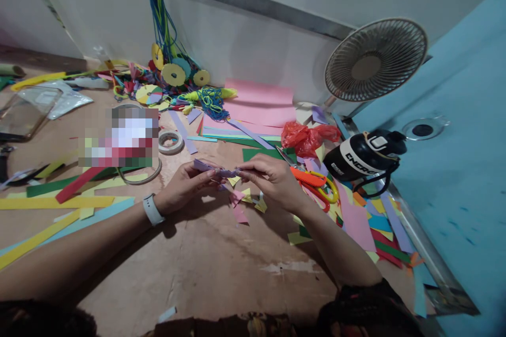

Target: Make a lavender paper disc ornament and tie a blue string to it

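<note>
Both hands meet over the brown table (205, 268): the left hand (182, 185) and right hand (272, 178) each pinch an end of a lilac paper strip (221, 170). Paper scraps (247, 201) lie beneath, orange scissors (316, 184) and a black bottle (363, 155) just right; bare surface lies nearer the body.

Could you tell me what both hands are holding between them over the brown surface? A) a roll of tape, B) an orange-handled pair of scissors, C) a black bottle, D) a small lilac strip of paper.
D: the left hand and right hand pinch the ends of a small lilac paper strip, while the scissors, tape roll and black bottle lie untouched nearby.
</note>
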`<action>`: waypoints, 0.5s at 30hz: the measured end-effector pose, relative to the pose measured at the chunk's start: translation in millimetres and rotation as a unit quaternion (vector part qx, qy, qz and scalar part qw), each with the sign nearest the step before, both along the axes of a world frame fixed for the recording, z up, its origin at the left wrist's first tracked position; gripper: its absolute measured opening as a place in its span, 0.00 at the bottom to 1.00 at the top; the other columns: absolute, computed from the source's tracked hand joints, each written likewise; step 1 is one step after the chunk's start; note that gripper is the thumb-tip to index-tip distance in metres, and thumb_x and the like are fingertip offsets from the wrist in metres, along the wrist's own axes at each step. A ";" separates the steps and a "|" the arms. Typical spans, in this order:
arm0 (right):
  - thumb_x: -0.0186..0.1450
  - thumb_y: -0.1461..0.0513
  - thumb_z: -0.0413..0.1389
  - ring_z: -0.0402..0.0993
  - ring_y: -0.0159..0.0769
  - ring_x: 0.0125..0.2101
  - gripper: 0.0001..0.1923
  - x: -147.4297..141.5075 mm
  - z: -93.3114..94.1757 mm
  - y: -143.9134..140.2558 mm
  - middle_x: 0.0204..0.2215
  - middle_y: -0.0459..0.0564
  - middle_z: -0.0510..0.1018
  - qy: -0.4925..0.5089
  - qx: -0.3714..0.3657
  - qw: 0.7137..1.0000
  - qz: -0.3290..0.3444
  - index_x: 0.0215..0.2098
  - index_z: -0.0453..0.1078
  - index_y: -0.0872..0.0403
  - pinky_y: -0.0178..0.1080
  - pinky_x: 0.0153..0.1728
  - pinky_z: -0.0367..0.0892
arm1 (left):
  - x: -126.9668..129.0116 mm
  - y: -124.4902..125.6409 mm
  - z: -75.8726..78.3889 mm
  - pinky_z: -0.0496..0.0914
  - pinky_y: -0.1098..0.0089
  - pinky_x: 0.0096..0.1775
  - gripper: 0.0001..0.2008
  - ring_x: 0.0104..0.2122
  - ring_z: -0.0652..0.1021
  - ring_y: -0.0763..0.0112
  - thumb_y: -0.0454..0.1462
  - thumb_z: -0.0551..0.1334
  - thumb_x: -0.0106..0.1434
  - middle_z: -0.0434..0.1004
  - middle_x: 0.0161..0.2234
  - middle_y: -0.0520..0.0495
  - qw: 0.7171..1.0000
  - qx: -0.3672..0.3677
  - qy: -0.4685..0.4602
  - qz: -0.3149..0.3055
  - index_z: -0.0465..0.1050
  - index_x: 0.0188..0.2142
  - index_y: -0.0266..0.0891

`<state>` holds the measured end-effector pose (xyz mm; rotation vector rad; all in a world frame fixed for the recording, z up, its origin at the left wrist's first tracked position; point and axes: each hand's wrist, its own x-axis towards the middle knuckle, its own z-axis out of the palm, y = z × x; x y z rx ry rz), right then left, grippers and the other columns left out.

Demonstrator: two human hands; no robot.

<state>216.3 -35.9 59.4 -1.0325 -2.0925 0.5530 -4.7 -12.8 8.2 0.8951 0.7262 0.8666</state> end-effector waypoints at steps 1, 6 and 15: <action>0.65 0.65 0.57 0.75 0.33 0.36 0.08 0.0 0.0 0.2 0.34 0.50 0.80 -0.002 -0.002 1.000 0.000 0.41 0.76 0.53 0.37 0.37 0.70 | -0.1 0.3 -0.3 0.76 0.64 0.39 0.11 0.33 0.81 0.64 0.40 0.72 0.53 0.82 0.33 0.44 1.000 0.002 0.003 -0.001 0.79 0.33 0.35; 0.65 0.65 0.57 0.75 0.33 0.35 0.07 -0.1 -0.1 0.6 0.33 0.50 0.80 0.001 -0.005 1.000 0.002 0.40 0.76 0.55 0.37 0.37 0.70 | 0.1 1.3 0.9 0.76 0.65 0.38 0.13 0.32 0.81 0.64 0.41 0.73 0.51 0.82 0.31 0.44 1.000 0.002 0.010 0.002 0.79 0.33 0.35; 0.66 0.64 0.56 0.74 0.31 0.34 0.06 0.8 1.2 1.0 0.32 0.48 0.79 -0.006 -0.040 0.999 0.001 0.39 0.76 0.53 0.35 0.35 0.68 | 0.9 0.5 3.5 0.76 0.66 0.37 0.12 0.32 0.80 0.64 0.41 0.72 0.52 0.81 0.32 0.44 1.000 0.010 0.018 -0.009 0.80 0.33 0.35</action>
